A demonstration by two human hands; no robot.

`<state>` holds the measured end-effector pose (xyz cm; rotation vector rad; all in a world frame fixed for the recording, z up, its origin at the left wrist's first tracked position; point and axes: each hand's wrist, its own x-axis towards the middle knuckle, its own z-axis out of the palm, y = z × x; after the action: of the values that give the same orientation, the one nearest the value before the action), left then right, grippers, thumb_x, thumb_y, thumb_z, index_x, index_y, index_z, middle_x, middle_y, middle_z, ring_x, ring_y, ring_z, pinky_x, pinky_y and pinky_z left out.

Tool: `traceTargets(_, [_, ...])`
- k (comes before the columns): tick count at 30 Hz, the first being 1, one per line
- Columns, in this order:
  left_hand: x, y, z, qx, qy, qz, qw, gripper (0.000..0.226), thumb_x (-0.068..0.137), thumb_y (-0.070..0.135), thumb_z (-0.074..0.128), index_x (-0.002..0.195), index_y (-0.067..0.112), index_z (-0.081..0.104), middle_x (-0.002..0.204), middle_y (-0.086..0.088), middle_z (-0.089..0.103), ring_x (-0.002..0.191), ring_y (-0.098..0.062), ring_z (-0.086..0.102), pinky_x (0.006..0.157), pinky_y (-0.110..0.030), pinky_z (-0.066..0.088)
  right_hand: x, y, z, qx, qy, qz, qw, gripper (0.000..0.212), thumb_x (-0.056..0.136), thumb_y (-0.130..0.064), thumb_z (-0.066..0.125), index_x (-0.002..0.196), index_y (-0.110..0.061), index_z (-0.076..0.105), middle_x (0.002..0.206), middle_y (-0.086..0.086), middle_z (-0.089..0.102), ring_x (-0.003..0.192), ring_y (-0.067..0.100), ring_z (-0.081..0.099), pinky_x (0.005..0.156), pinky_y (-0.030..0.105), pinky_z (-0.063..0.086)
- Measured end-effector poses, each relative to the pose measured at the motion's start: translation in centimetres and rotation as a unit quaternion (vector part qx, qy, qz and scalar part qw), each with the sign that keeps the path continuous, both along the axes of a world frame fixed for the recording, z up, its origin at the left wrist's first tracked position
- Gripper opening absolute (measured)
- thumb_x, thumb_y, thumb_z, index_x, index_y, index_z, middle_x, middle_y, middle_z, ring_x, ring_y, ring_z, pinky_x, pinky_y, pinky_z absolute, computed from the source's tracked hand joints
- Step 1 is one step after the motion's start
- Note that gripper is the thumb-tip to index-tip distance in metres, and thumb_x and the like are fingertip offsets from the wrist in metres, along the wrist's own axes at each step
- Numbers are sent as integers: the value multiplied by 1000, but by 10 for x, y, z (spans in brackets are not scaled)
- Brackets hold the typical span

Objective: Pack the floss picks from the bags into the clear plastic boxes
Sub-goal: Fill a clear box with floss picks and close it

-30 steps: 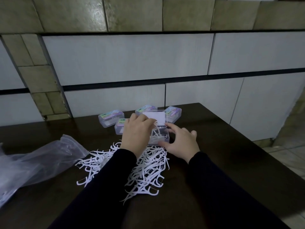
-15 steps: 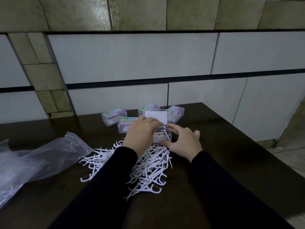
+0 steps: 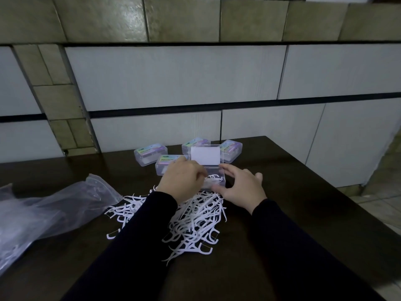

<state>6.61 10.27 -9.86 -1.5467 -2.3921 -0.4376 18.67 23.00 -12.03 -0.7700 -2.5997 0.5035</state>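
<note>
Four closed boxes (image 3: 150, 154) are grouped near the desk's (image 3: 303, 213) far edge, apparently already filled. An open box (image 3: 213, 181) is steadied by the right hand (image 3: 240, 187), its fingers curled round the near corner, so picks can be pressed in by the left hand (image 3: 181, 182); its grip cannot be told. Loose floss picks (image 3: 195, 222) are heaped mid-desk, the bag (image 3: 54, 207) lying toward the left edge.

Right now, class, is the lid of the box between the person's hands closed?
No: the open box has its lid standing upright behind it, and floss picks show inside.
</note>
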Motion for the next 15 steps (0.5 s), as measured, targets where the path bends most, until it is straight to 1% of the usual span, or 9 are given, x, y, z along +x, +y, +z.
traceTargets(2, [1, -2, 0, -20, -23, -4, 1000, 34, 95, 28, 39, 107, 28, 71, 112, 10, 67, 92, -12, 42, 86, -34, 39, 1, 0, 1, -2, -1, 2, 1000, 70, 82, -63, 58, 143, -37, 34, 137, -19, 52, 124, 14, 42, 96, 39, 24])
traceTargets(4, [3, -3, 1, -36, -42, -11, 998, 33, 96, 29, 39, 107, 27, 71, 113, 11, 67, 93, -12, 41, 87, -34, 38, 1, -1, 2, -1, -6, 5, 1000, 71, 83, -63, 57, 144, -37, 33, 137, -17, 53, 124, 14, 42, 97, 39, 24])
traceTargets(6, [3, -5, 3, -14, -54, -15, 998, 33, 96, 26, 40, 109, 27, 70, 113, 10, 67, 96, -12, 43, 86, -33, 39, 1, -1, 2, 7, -12, 5, 1000, 70, 84, -62, 56, 144, -37, 33, 135, -13, 53, 121, 15, 41, 97, 38, 25])
traceTargets(9, [3, -12, 11, 32, -62, -8, 998, 32, 96, 23, 42, 110, 28, 71, 109, 10, 69, 100, -13, 47, 88, -31, 41, 3, -3, 4, 21, -21, -6, 1000, 70, 83, -64, 55, 145, -39, 31, 128, -1, 52, 117, 17, 41, 96, 37, 27])
traceTargets(11, [2, -20, 15, 50, -91, -7, 995, 28, 95, 24, 47, 107, 30, 71, 105, 13, 69, 99, -8, 50, 89, -29, 44, 6, -5, 5, 39, 9, -11, 999, 67, 84, -64, 54, 143, -38, 34, 126, -1, 52, 116, 17, 41, 95, 37, 27])
traceTargets(12, [2, -25, 17, 54, -110, -8, 992, 25, 94, 26, 50, 105, 31, 72, 102, 15, 68, 94, -2, 52, 87, -26, 45, 7, -6, 6, 60, 30, -12, 998, 64, 85, -62, 53, 141, -36, 38, 127, -3, 53, 116, 16, 41, 95, 37, 27])
traceTargets(14, [1, -35, 20, 48, -144, -9, 988, 18, 92, 30, 56, 98, 32, 72, 95, 19, 66, 79, 8, 55, 73, -16, 44, 9, -10, 7, 122, 72, -23, 990, 54, 87, -57, 53, 135, -33, 45, 127, -8, 54, 115, 16, 42, 94, 37, 27])
traceTargets(15, [1, -41, 21, 46, -155, -10, 987, 14, 91, 33, 58, 92, 33, 72, 90, 21, 66, 73, 12, 54, 67, -14, 43, 10, -13, 8, 153, 94, -27, 983, 48, 88, -54, 53, 131, -32, 49, 125, -8, 55, 114, 15, 42, 92, 36, 26])
